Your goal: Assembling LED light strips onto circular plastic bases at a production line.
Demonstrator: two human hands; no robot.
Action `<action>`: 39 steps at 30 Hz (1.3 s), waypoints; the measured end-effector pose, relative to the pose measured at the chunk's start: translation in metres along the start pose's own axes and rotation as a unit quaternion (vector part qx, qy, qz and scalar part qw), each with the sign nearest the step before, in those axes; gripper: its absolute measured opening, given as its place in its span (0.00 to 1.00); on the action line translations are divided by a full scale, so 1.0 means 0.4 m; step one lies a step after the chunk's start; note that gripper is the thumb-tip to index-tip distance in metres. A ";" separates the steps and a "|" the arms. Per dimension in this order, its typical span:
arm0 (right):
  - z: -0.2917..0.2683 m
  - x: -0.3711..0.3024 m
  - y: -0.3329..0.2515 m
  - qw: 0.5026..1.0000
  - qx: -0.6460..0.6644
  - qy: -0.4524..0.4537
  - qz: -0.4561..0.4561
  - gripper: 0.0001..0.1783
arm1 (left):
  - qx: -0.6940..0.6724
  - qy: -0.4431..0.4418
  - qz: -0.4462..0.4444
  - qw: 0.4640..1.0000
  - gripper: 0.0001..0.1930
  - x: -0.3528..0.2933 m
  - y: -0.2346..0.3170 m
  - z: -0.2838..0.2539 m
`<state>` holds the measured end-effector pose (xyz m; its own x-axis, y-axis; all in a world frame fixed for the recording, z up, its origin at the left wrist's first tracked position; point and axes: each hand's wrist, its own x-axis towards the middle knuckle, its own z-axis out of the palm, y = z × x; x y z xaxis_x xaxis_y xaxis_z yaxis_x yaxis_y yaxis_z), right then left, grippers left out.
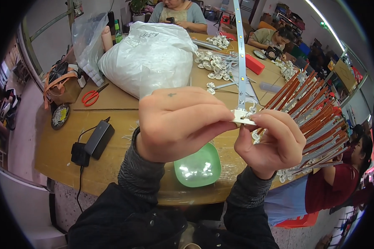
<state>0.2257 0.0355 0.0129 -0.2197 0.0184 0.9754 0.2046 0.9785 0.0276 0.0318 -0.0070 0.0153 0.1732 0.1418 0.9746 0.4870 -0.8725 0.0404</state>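
A small white plastic end piece (242,118) is pinched between both my hands above the table. My left hand (180,122) grips it from the left, thumb and fingers pressed together. From the right, my right hand (274,143) holds its other side between thumb and fingertips. A long, narrow LED strip (241,62) rises from this piece, standing nearly upright, its top beyond the picture's edge. Short white wires (252,107) curl beside the strip's lower end. Beneath my hands, a pale green bowl (198,168) rests on the table; its visible inside shows only glare.
A big white plastic bag (147,56) fills the table's far left, near red-handled scissors (94,95). A black power adapter (99,139) with a cord lies left. Many strips (316,120) are stacked right. White round pieces (214,64) lie farther back. Other people sit around the table.
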 end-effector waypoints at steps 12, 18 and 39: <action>0.001 0.007 0.009 0.985 0.107 -0.042 0.131 0.11 | -0.009 -0.026 -0.130 0.991 0.11 -0.012 -0.002 -0.004; 0.002 0.003 0.004 0.981 0.062 -0.083 0.164 0.09 | -0.002 -0.025 -0.144 0.989 0.09 -0.013 -0.014 0.012; -0.009 0.000 0.014 0.996 0.025 -0.075 0.045 0.14 | 0.029 -0.025 -0.084 0.996 0.17 -0.021 -0.024 -0.003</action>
<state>0.2303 0.0404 0.0136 -0.3430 0.1340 0.9297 0.1828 0.9804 -0.0738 0.0247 -0.0003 0.0071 0.1270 0.3068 0.9433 0.5601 -0.8070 0.1871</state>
